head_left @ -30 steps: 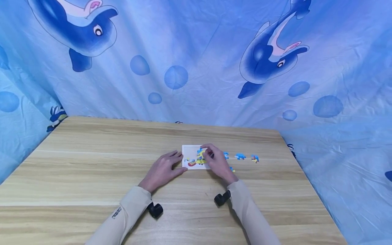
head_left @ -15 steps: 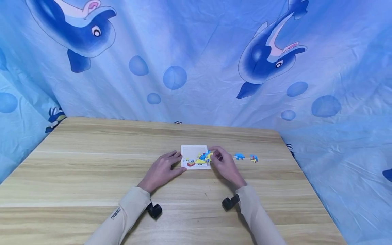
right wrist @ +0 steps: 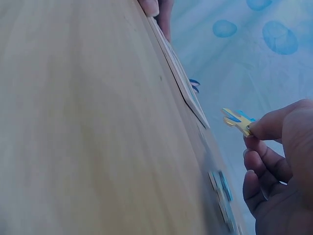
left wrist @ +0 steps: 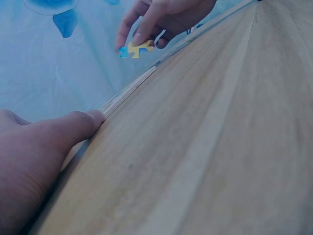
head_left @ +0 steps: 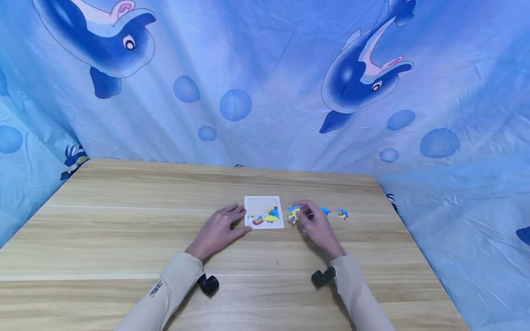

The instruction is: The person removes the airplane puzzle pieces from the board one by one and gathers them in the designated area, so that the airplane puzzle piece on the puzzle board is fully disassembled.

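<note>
A white-framed puzzle board (head_left: 265, 227) lies flat, with pieces showing yellow, blue and red in its lower part. My left hand (head_left: 220, 231) rests at the board's left edge, fingers spread and thumb at the lower left corner. Just right of the board, my right hand (head_left: 319, 226) pinches a yellow and blue puzzle piece (head_left: 293, 214) between thumb and finger. The right wrist view shows this piece (right wrist: 237, 121) held above the tabletop, while the left wrist view shows it (left wrist: 139, 49) beneath the right fingertips.
Loose pieces lie right of the board, among them a blue one (head_left: 325, 210) partly behind the right hand and a red and blue one (head_left: 343, 214). The wooden table (head_left: 165, 184) ends at a blue curtain (head_left: 265, 138) printed with dolphins.
My right hand has moved right, off the board, carrying the yellow and blue piece with it. More of the board's right side shows. My left hand has stayed at the board's left edge.
</note>
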The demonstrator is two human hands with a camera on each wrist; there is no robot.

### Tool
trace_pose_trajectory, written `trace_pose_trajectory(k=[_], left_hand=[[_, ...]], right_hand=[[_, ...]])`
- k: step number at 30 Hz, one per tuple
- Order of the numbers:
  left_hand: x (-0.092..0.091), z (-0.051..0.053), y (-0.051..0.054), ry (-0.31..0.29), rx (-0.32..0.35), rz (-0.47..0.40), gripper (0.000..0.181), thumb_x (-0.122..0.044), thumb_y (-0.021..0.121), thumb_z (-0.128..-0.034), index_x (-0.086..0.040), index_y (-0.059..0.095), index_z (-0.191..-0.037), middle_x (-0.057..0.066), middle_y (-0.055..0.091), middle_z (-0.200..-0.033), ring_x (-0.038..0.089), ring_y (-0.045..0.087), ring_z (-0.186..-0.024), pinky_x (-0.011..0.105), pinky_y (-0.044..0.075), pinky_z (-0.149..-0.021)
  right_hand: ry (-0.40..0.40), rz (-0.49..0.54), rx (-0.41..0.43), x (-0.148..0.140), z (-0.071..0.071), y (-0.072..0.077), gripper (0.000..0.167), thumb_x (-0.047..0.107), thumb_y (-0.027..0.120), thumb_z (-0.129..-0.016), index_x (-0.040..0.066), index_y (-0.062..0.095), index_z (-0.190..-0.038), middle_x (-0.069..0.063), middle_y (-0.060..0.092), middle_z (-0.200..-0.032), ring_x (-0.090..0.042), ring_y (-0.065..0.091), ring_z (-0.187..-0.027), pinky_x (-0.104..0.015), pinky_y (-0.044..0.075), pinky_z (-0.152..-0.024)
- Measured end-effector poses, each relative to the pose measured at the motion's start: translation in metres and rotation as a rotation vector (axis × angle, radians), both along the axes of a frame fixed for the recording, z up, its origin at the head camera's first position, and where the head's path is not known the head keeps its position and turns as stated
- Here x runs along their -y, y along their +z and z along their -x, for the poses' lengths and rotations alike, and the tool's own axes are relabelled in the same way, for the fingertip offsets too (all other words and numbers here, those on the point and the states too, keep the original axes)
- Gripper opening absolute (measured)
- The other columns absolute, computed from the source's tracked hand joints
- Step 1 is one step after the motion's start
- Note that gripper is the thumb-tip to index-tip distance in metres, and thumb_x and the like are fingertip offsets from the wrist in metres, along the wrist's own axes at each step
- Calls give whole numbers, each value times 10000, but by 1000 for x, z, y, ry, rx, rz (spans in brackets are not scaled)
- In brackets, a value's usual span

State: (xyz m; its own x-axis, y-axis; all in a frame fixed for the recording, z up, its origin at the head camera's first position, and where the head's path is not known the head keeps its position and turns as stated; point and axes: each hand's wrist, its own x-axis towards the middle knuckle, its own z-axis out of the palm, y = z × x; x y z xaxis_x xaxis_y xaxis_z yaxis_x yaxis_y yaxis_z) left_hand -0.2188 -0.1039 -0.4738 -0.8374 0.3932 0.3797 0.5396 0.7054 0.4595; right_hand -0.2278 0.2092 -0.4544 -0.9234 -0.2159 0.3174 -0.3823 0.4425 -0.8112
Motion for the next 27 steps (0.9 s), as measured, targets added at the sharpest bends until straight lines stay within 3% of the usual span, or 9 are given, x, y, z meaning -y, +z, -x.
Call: trace_pose_trajectory(k=[27], left_hand=[[0,0,0,2,4,-4,583,-438,761,-943,-23,690,-1346,144,630,-1402,338,522,-1376,538,451,-1096]], right_hand=[[-72,6,0,-54,-20,-8,272,-49,605,-1004,-21,653,-1270,-130,582,-973,-193,539,-865,-208,467,-721]])
